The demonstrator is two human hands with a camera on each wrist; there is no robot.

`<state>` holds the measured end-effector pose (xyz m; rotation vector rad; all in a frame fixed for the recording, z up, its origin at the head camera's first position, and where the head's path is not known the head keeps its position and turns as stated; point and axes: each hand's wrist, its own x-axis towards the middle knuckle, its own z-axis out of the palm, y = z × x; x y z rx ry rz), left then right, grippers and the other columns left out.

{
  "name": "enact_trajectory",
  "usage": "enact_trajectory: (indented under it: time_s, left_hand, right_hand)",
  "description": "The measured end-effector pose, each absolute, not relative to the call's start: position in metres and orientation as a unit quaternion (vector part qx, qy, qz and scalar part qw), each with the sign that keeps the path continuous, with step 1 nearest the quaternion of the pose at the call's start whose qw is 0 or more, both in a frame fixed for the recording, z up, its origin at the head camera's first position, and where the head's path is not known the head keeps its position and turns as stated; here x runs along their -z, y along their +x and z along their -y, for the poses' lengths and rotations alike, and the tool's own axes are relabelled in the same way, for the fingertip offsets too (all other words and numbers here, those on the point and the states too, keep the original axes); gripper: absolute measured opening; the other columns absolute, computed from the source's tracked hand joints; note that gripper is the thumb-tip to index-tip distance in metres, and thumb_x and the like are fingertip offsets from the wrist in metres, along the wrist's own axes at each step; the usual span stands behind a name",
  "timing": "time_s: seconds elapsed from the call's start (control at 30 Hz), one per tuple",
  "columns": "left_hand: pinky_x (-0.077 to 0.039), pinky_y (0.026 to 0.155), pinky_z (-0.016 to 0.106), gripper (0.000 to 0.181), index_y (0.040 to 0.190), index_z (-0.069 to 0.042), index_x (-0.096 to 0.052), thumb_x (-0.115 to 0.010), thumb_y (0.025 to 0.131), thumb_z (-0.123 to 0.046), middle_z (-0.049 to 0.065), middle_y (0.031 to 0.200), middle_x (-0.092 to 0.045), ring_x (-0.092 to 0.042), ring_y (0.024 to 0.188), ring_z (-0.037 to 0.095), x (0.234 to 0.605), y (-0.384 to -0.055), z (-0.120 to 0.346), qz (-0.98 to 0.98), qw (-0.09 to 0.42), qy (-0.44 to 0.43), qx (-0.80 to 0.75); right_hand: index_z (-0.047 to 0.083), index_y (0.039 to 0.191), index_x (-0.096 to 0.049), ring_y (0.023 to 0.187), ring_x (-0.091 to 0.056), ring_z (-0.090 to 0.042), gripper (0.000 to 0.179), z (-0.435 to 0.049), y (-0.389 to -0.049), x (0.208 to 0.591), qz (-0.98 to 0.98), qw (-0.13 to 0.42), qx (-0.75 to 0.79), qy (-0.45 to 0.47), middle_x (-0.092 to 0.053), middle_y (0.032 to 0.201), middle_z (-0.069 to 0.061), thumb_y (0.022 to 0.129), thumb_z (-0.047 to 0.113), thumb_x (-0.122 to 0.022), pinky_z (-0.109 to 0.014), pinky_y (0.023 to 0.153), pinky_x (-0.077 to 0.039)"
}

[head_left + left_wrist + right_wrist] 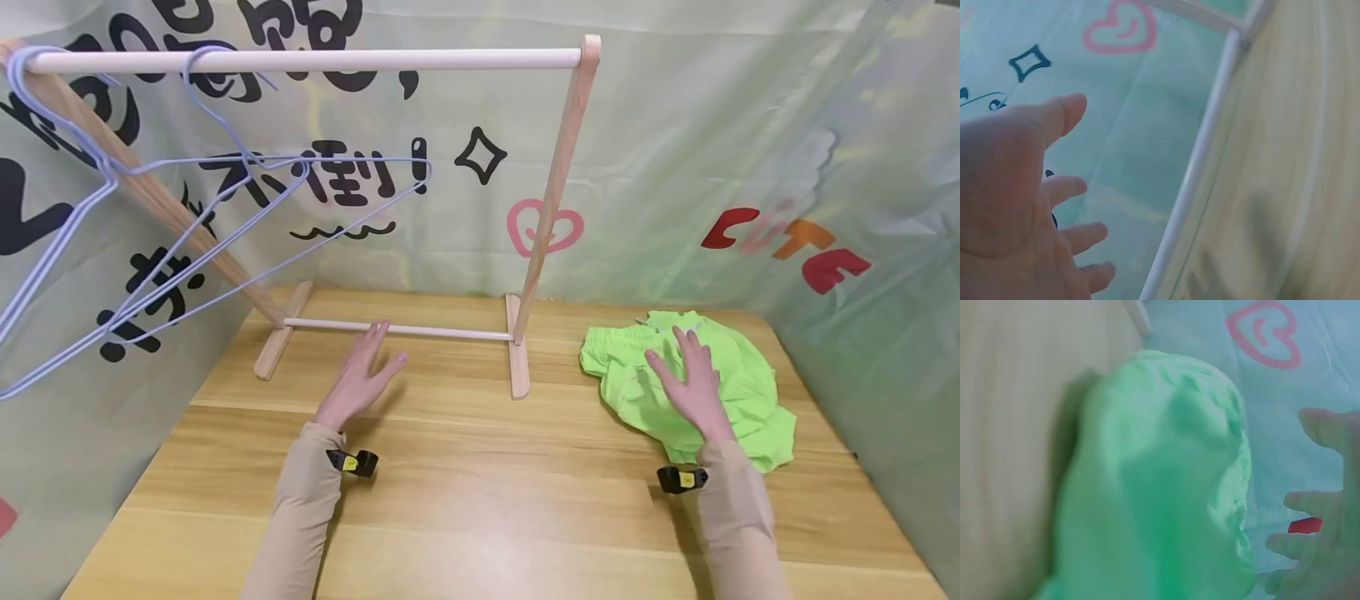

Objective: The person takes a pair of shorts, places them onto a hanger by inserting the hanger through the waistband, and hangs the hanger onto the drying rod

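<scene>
A crumpled bright green garment (727,375) with a gathered, elastic-looking edge lies at the right of the table; its exact kind is hard to tell from the folds. Over it hovers my right hand (693,387), fingers spread, holding nothing. In the right wrist view the same green cloth (1154,487) fills the middle, apart from the fingertips (1304,503). My left hand (360,379) is held above the table in front of the rack's lower bar (420,331), its fingers extended. The left wrist view shows that palm (1004,187) with nothing in it.
A wooden rack (558,183) stands at the back left. Blue-purple hangers (225,187) hang from its top rail (420,59), reaching toward the front left. The wooden table (480,483) is bounded behind and at the sides by a printed fabric backdrop (645,150).
</scene>
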<state>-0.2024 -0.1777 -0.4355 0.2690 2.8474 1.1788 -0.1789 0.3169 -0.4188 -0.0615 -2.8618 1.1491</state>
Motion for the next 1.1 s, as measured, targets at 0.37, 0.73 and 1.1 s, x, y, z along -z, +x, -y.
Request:
enact_trajectory:
  time_s: [0.37,0.73,1.1]
  left_hand:
    - [-0.021,0.120,0.071,0.070,0.163,-0.026,-0.012,-0.047,0.105,-0.047,0.012,0.170,-0.012,-0.021,0.153,0.046,0.430,-0.204,0.167,-0.889,0.067,0.121,-0.436]
    - [-0.033,0.118,0.065,0.072,0.162,-0.019,-0.015,-0.054,0.104,-0.035,0.023,0.166,-0.021,-0.038,0.145,0.048,0.432,-0.206,0.157,-0.871,0.069,0.152,-0.462]
    - [-0.035,0.116,0.066,0.073,0.162,-0.016,-0.014,-0.054,0.104,-0.031,0.026,0.165,-0.020,-0.040,0.142,0.050,0.435,-0.203,0.150,-0.866,0.084,0.167,-0.463]
  right_hand:
    - [0.009,0.161,0.001,0.139,0.030,-0.065,0.098,-0.358,-0.230,0.396,0.959,-0.038,-0.277,-0.035,0.017,0.160,-0.038,0.096,0.046,-0.061,-0.091,0.100,0.013]
    - [0.007,0.159,0.009,0.135,0.027,-0.071,0.124,-0.377,-0.257,0.411,0.953,-0.203,-0.222,-0.026,0.025,0.154,-0.043,0.082,0.050,-0.079,-0.094,0.098,0.007]
    - [-0.011,0.154,-0.011,0.132,-0.009,-0.075,0.100,-0.375,-0.259,0.421,0.952,-0.211,-0.223,-0.008,-0.002,0.147,-0.054,0.090,0.038,-0.071,-0.083,0.103,-0.028]
